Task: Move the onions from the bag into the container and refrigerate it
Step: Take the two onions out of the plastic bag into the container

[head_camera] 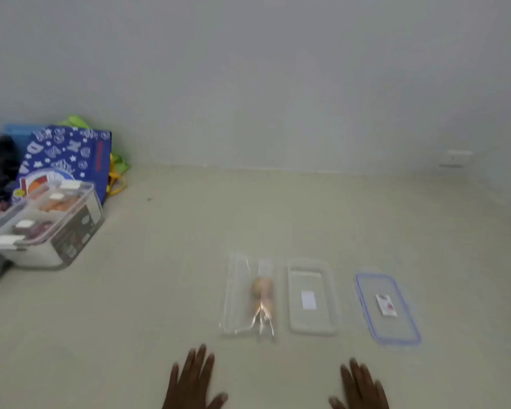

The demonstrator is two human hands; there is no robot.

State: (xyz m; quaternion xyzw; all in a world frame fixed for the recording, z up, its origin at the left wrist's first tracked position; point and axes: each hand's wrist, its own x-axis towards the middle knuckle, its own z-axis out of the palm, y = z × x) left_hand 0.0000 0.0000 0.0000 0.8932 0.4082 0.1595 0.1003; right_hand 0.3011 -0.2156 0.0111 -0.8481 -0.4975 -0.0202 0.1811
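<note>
A clear plastic bag [242, 296] lies flat on the pale surface, with onions [262, 292] inside it. Just to its right stands an open clear container [312, 299] with a white label on its bottom. Further right lies its lid [387, 308], clear with a blue rim. My left hand [193, 379] rests flat near the bottom edge, fingers spread, below the bag and apart from it. My right hand [359, 386] lies flat below the container, fingers spread, holding nothing. The picture is blurred.
At the left stands a large clear storage box [46, 222] with white clips and food inside. Behind it leans a blue patterned shopping bag [68, 154] with green and yellow bags beside it. A pale wall [278, 84] closes the back.
</note>
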